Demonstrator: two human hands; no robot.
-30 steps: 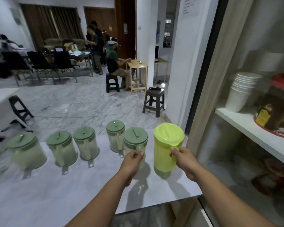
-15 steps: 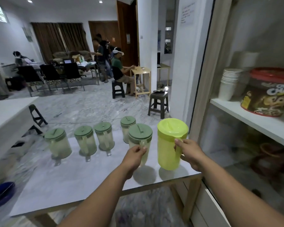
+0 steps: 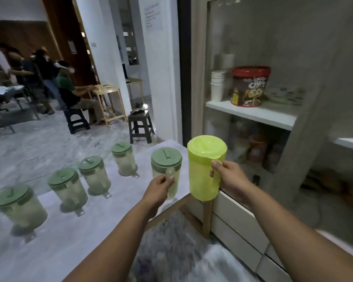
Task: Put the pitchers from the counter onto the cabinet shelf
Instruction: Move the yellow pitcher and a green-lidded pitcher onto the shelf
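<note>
Right hand [image 3: 230, 178]: grip clamped on yellow pitcher [image 3: 204, 169] handle, held off the table [image 3: 49, 251] edge near the cabinet. Left hand [image 3: 159, 186]: grip clamped on green-lidded pitcher [image 3: 165, 165] handle.

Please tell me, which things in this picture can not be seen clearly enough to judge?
- Head view: the lower cabinet compartment is dim and blurred, so its contents are unreadable.
- Handle of the clear pitcher: covered by the left hand.
- Whether the yellow pitcher, held by the right hand, holds liquid: its wall is opaque.
- The paper note on the wall: text too small.
- The leftmost pitcher: motion-blurred.
</note>
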